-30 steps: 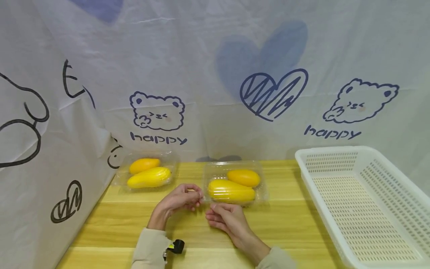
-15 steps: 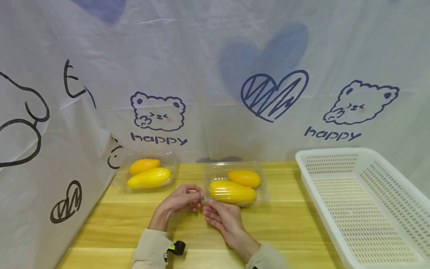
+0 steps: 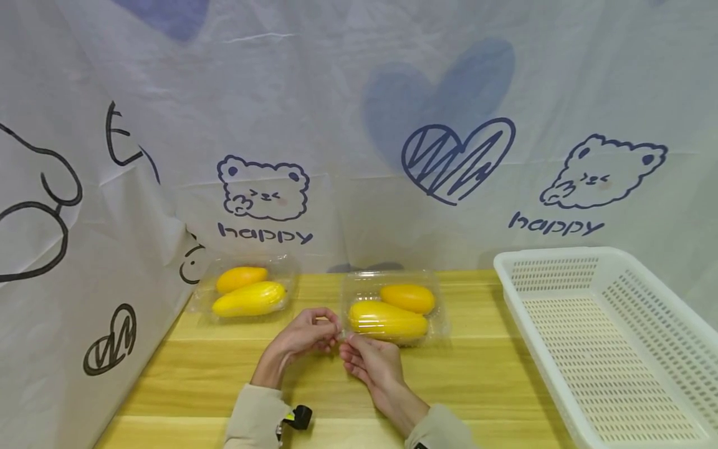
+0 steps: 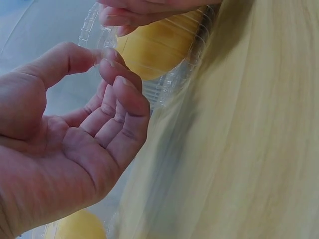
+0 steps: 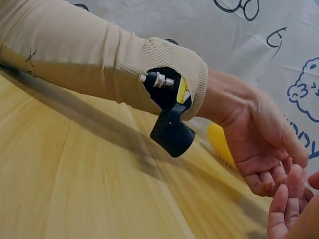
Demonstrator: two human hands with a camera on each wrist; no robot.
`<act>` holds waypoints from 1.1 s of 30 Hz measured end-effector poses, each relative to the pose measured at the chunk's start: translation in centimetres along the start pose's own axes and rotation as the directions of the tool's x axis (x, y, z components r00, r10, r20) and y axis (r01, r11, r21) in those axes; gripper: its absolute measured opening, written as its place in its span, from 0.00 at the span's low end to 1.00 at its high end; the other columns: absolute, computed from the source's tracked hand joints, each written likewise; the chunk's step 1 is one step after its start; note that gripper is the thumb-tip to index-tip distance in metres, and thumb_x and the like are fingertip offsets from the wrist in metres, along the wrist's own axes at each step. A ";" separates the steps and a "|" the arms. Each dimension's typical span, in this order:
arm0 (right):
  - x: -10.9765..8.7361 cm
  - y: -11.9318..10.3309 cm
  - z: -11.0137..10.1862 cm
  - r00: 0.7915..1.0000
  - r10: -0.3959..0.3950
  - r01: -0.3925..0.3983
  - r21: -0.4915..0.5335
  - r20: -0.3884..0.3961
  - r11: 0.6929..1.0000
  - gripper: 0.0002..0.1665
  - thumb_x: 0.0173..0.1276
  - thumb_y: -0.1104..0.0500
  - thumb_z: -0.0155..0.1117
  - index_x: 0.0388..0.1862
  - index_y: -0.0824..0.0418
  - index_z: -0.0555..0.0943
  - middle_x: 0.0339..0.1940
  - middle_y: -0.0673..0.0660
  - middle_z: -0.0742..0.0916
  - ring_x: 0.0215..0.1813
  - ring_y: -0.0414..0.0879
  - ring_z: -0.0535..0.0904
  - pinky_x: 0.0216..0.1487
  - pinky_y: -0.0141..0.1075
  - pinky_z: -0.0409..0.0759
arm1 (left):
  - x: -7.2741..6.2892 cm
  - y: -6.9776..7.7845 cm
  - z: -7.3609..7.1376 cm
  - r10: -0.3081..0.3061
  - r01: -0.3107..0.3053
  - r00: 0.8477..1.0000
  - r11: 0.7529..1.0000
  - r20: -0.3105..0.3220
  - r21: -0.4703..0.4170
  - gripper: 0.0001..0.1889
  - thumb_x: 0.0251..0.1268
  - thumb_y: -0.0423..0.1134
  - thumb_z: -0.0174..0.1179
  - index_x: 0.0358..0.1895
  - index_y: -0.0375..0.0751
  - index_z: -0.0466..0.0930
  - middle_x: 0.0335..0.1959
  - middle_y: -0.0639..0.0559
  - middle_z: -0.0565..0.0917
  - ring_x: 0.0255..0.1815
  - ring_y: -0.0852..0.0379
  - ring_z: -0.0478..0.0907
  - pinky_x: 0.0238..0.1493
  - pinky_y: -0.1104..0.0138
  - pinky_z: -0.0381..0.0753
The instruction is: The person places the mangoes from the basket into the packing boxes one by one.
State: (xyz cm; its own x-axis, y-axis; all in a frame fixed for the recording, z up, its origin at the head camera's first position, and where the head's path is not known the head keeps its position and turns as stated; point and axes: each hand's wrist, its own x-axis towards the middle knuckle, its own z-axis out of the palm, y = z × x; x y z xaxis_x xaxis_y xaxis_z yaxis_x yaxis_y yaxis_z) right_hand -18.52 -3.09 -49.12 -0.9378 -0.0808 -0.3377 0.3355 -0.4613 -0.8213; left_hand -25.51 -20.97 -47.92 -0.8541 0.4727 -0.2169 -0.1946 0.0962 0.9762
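Observation:
A clear plastic clamshell container (image 3: 359, 284) stands in front of me, holding an orange-yellow oval fruit (image 3: 407, 298) and a longer yellow ribbed one (image 3: 387, 319). My left hand (image 3: 308, 332) pinches the container's near-left corner between thumb and index finger, the other fingers loosely curled. In the left wrist view, clear plastic shows at the fingertips of this hand (image 4: 84, 129). My right hand (image 3: 377, 368) meets the left at that same corner, thumb and fingertips pinching the plastic edge. The right wrist view shows both hands' fingertips close together, with the container out of sight.
A second clear clamshell (image 3: 291, 268) with two similar yellow fruits (image 3: 249, 299) is at the back left. A white perforated plastic basket (image 3: 538, 349) stands on the right. Printed cloth (image 3: 359, 206) hangs behind and left of the wooden table (image 3: 191, 368).
My right hand has moved slightly left and up to the container's corner, meeting the left fingertips. The left hand keeps its pinch almost in place; the container has barely shifted.

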 end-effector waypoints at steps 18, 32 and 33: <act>-0.7 -1.3 -2.4 0.970 0.024 0.036 -0.244 0.242 0.969 0.19 0.75 0.59 0.64 0.53 0.75 0.82 0.40 0.60 0.91 0.38 0.45 0.89 0.40 0.37 0.87 | -0.1 0.1 -0.1 -0.017 0.017 1.000 1.000 -0.011 0.016 0.12 0.72 0.30 0.55 0.51 0.26 0.71 0.29 0.47 0.81 0.29 0.57 0.76 0.32 0.67 0.78; -2.7 -7.7 -5.2 0.801 -0.179 0.545 -0.571 0.572 0.615 0.13 0.76 0.63 0.61 0.52 0.70 0.84 0.46 0.64 0.89 0.45 0.56 0.87 0.48 0.42 0.85 | -0.5 0.4 0.0 0.006 -0.005 1.000 1.000 -0.023 0.014 0.12 0.74 0.30 0.56 0.52 0.23 0.71 0.32 0.42 0.82 0.30 0.56 0.77 0.34 0.68 0.79; -2.8 -8.1 -5.3 0.791 -0.192 0.567 -0.578 0.581 0.586 0.12 0.76 0.63 0.61 0.51 0.69 0.85 0.46 0.63 0.89 0.45 0.56 0.87 0.48 0.40 0.85 | -0.5 0.4 0.0 0.008 -0.008 1.000 1.000 -0.025 0.017 0.12 0.74 0.30 0.56 0.52 0.22 0.71 0.32 0.42 0.82 0.30 0.57 0.77 0.33 0.68 0.79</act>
State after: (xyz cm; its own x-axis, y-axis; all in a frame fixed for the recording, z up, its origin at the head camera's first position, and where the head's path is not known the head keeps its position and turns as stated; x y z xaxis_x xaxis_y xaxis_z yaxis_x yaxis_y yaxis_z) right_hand -18.12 5.60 -43.91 -0.8580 -0.4887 0.1579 -0.2836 0.1945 -0.9390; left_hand -25.19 -21.14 -47.46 -0.8675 0.4516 -0.2087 -0.1793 0.1076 0.9779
